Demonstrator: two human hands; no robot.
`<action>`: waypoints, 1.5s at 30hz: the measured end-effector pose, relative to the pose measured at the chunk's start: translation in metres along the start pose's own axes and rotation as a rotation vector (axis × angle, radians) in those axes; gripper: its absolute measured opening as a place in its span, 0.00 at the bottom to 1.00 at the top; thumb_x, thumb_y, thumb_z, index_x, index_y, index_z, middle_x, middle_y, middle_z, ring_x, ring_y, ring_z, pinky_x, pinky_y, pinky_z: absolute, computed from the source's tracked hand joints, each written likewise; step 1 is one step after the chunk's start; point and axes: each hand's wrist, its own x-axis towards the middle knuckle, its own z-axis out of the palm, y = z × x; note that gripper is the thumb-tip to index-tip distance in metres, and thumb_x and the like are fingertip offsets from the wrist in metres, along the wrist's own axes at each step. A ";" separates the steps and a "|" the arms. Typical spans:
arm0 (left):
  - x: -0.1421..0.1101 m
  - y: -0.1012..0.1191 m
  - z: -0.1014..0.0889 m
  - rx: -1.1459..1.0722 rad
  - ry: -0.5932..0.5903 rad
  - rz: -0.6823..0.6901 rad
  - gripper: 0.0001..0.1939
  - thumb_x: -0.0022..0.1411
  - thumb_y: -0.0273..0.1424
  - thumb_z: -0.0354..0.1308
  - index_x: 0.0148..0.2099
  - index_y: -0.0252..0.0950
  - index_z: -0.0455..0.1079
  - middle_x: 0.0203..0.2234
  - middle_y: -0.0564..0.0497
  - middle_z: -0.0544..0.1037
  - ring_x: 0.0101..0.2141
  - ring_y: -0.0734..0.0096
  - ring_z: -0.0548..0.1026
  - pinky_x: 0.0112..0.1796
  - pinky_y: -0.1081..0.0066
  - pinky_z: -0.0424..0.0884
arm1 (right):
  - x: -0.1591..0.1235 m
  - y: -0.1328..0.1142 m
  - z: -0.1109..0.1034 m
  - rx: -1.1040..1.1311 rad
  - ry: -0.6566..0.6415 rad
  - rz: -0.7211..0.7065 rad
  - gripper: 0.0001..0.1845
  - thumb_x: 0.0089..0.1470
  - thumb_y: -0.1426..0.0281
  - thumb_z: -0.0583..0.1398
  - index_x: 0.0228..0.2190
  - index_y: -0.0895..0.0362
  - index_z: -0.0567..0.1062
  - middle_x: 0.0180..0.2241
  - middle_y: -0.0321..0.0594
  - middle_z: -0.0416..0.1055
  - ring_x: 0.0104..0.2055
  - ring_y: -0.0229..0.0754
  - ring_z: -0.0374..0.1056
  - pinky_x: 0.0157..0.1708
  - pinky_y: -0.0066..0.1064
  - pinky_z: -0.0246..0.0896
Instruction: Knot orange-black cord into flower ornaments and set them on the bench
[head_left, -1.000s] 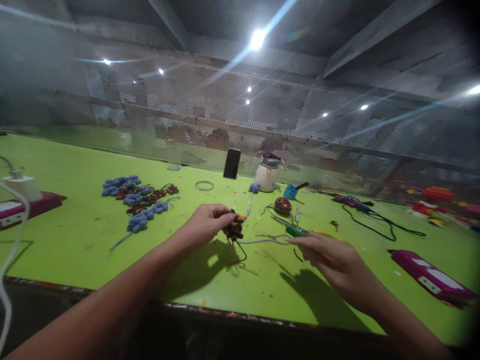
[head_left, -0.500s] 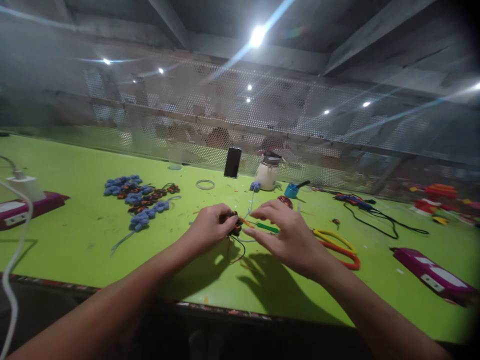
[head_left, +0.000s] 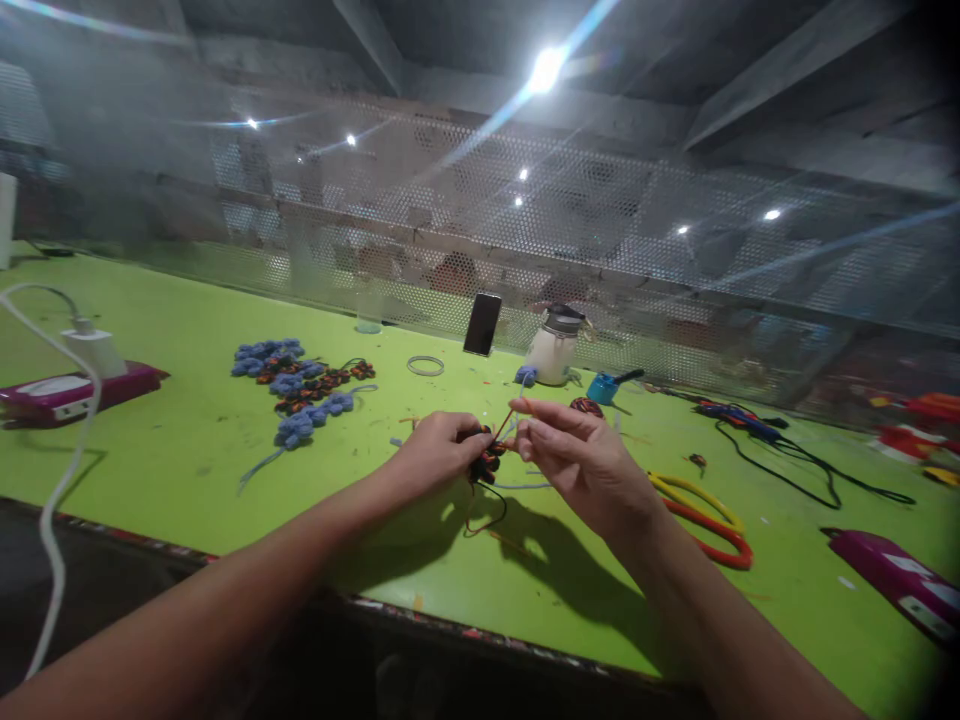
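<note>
My left hand (head_left: 439, 452) is closed on a small black-and-orange piece of knotted yarn work (head_left: 490, 466), held just above the green table. A thin loose tail (head_left: 486, 530) of it curls down below. From the piece an orange-red strand of yarn (head_left: 503, 426) runs up to my right hand (head_left: 589, 455), whose thumb and forefinger pinch it. Fingers hide part of the piece. Further left lie blue flower-like yarn pieces (head_left: 295, 430), with black-and-orange ones (head_left: 352, 374) among them. A black-and-orange yarn ball (head_left: 586, 406) sits behind my right hand.
Behind stand a phone (head_left: 482, 323), a pale jug (head_left: 553, 350) and a small blue pot (head_left: 602, 387). Red and yellow loops (head_left: 712, 535) lie right of my right forearm. Purple power strips (head_left: 900, 580) (head_left: 67, 397) are on both sides; a white cable (head_left: 64, 490) hangs at left.
My right hand has gone from spread fingers to a pinch and draws a strand up from the piece. The green stick beside it no longer shows. The view has swung slightly left.
</note>
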 end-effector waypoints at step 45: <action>-0.009 0.004 -0.010 -0.561 -0.248 0.045 0.08 0.53 0.30 0.60 0.36 0.31 0.68 0.30 0.48 0.76 0.31 0.69 0.75 0.34 0.66 0.70 | 0.000 0.021 -0.008 -0.132 0.014 0.126 0.12 0.40 0.65 0.65 0.23 0.62 0.73 0.20 0.35 0.68 0.19 0.31 0.57 0.20 0.25 0.48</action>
